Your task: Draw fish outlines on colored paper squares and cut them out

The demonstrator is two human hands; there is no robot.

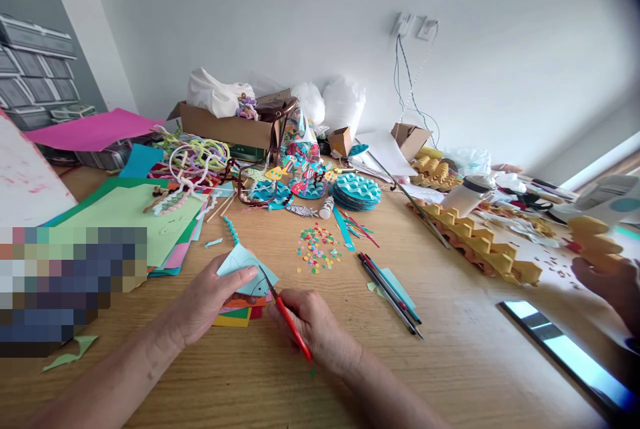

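Note:
My left hand [215, 299] grips a folded piece of light blue paper [241, 262], thumb on top and fingers beneath. A fish outline with an eye and mouth is drawn on it in dark line. In my right hand [313, 326] is a pair of scissors [289, 322] with red handles, its blades at the right part of the paper, by the fish's head. How far the blades are parted is hard to tell. Under my hands lie several coloured paper pieces [233, 317]. A twisted blue strip [231, 229] lies just beyond the paper.
Confetti dots [319, 247] and pencils [395, 302] lie ahead and right. Scalloped blue discs [355, 190], decorated paper fish [275, 174] and coloured sheets [130, 216] sit further back. At right are egg cartons [475, 242], a phone [560, 356] and another person's hand [607, 289].

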